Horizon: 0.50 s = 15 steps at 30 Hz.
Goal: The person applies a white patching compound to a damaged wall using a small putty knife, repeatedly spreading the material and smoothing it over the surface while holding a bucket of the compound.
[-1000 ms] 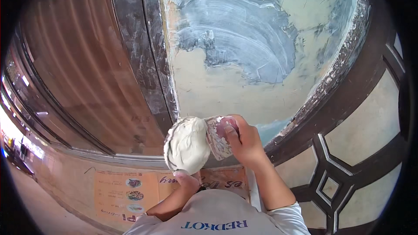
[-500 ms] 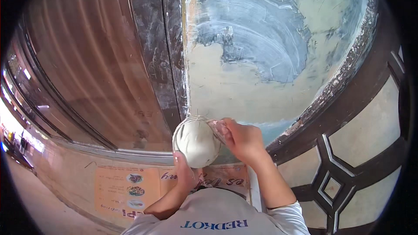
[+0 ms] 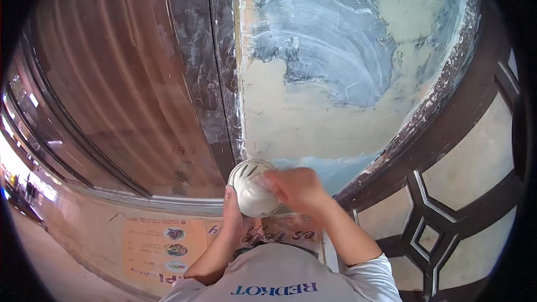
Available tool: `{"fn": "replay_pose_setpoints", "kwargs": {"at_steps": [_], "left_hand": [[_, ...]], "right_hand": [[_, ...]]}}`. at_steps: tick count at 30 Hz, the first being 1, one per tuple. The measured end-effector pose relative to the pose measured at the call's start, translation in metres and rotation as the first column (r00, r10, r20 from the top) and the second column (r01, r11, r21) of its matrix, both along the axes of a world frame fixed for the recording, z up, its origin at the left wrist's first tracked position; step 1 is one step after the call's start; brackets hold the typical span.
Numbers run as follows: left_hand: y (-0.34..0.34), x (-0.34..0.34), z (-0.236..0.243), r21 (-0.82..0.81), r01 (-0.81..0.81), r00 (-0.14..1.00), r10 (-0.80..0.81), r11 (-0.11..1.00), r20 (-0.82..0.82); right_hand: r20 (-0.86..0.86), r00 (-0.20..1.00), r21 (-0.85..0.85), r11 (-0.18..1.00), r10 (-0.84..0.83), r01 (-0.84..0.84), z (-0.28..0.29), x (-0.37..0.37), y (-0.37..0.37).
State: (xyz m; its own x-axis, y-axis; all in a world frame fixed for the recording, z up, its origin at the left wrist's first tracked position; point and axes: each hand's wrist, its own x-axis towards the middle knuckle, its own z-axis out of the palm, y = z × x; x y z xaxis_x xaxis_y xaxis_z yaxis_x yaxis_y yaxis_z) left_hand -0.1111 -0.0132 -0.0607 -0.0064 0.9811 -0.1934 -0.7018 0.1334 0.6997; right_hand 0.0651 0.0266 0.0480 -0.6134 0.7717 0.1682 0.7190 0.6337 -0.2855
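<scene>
while the wearer's grey shirt [image 3: 268,271] fills the lower edge, both forearms reach forward from its white sleeves. the left hand [image 3: 230,212] is wrapped around the near-left side of a round, pale bowl [image 3: 246,164], its thumb up at the rim. the right hand [image 3: 299,187] is curled at the bowl's right side and blurred; i cannot tell what, if anything, its fingers grip. the bowl sits between the two, in front of the shirt, with creamy white paste [image 3: 254,198] inside and dark streaks near its far rim.

below and beyond the bowl, an orange printed sheet [image 3: 162,249] spreads out, partly covered by the left forearm.

farther off stands a beige panel [image 3: 313,126]. a grey-white smear [image 3: 330,50] sweeps in arcs over its upper middle, ragged at the edges, and a bluish band shows at the lower right. judged from this, the coating looks only partway done: the upper middle is covered, the plain beige stretch beneath appears to be left, and paste remains in the bowl.

a scuffed dark post [image 3: 204,50] borders the panel on the left, with brown glazing [image 3: 112,78] past it; dark framework [image 3: 461,226] with pale insets lies to the right.
</scene>
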Motion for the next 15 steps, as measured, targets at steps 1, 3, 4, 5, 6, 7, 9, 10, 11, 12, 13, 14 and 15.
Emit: {"fn": "replay_pose_setpoints", "kwargs": {"at_steps": [1, 3, 4, 5, 6, 7, 9, 10, 11, 12, 13, 14, 15], "left_hand": [[-0.002, 0.001, 0.001, 0.003, 0.005, 0.999, -0.005, 1.000, -0.032], [0.002, 0.002, -0.011, 0.000, 0.011, 0.998, -0.011, 1.000, -0.069], [0.003, 0.002, -0.015, -0.004, 0.020, 0.994, -0.020, 1.000, -0.106], [0.005, 0.002, -0.015, 0.002, 0.033, 0.994, -0.033, 0.999, -0.104], [0.005, -0.002, -0.015, -0.005, 0.063, 0.994, -0.063, 0.998, -0.087], [0.005, -0.005, -0.014, -0.012, 0.093, 0.993, -0.094, 0.996, -0.070], [0.000, -0.004, -0.005, -0.025, 0.084, 0.994, -0.086, 0.996, -0.074], [-0.002, -0.002, -0.002, -0.036, 0.077, 0.994, -0.080, 0.996, -0.076], [0.001, 0.000, -0.007, -0.023, 0.088, 0.993, -0.089, 0.996, -0.075], [0.002, 0.001, -0.004, -0.022, 0.089, 0.993, -0.091, 0.996, -0.076], [0.003, 0.001, 0.001, -0.038, 0.092, 0.995, -0.094, 0.995, -0.038], [0.002, 0.000, 0.005, -0.054, 0.091, 0.996, -0.091, 0.994, 0.000], [0.001, 0.000, 0.007, -0.052, 0.088, 0.996, -0.088, 0.995, -0.001]], "right_hand": [[-0.003, 1.000, -0.001, 1.000, 0.002, -0.002, 0.003, 0.000, 0.002], [-0.011, 0.993, 0.000, 0.993, -0.117, 0.117, 0.008, 0.000, 0.006], [-0.011, 0.994, -0.001, 0.994, -0.113, 0.113, -0.003, -0.004, 0.001], [-0.051, 0.999, 0.119, 0.993, 0.004, 0.002, -0.021, -0.007, -0.006], [-0.078, 0.987, 0.240, 0.964, 0.139, -0.116, -0.029, -0.010, -0.010], [-0.079, 0.987, 0.244, 0.963, 0.139, -0.116, -0.024, -0.006, -0.005], [-0.046, 0.997, 0.113, 0.992, 0.054, -0.049, -0.009, 0.002, 0.003], [-0.048, 0.997, 0.110, 0.993, 0.057, -0.051, -0.011, -0.001, 0.002], [0.017, 0.999, 0.119, 0.992, -0.044, 0.041, -0.016, -0.006, 0.001], [0.080, 0.986, 0.137, 0.981, -0.148, 0.136, -0.022, -0.010, 0.000], [0.092, 0.990, 0.275, 0.959, -0.103, 0.074, -0.039, -0.016, -0.006], [0.091, 0.991, 0.276, 0.959, -0.099, 0.071, -0.037, -0.015, -0.005], [0.058, 0.997, 0.193, 0.980, -0.049, 0.037, -0.031, -0.012, -0.004]]}}
